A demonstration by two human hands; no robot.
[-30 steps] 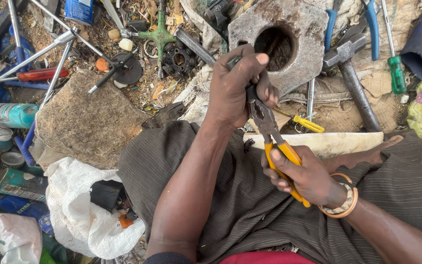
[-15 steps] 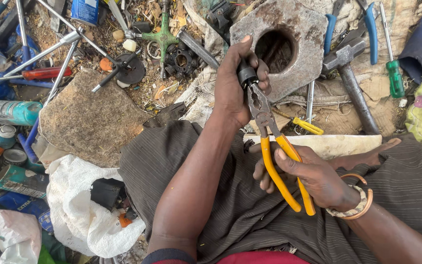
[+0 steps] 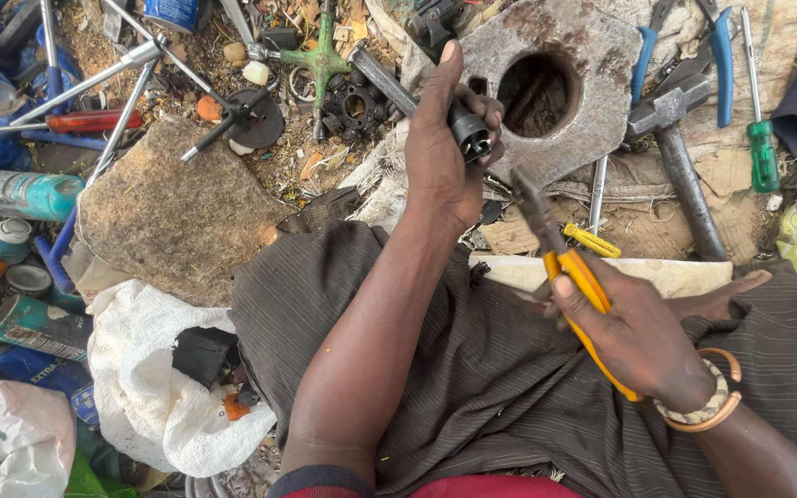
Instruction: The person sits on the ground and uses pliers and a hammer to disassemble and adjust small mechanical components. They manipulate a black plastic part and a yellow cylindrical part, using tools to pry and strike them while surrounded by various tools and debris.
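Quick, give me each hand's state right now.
Left hand: closed around a small dark cylindrical part.
Right hand: closed on the yellow handles of the pliers, whose tip is clear of the part.

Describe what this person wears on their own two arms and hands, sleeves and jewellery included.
Both forearms are bare. The left arm shows only a dark sleeve edge with a thin blue rim, near the frame bottom. The left hand wears nothing visible. The right hand is bare too, but its wrist carries stacked bracelets: an orange-tan bangle and a pale patterned band. No gloves or rings show.
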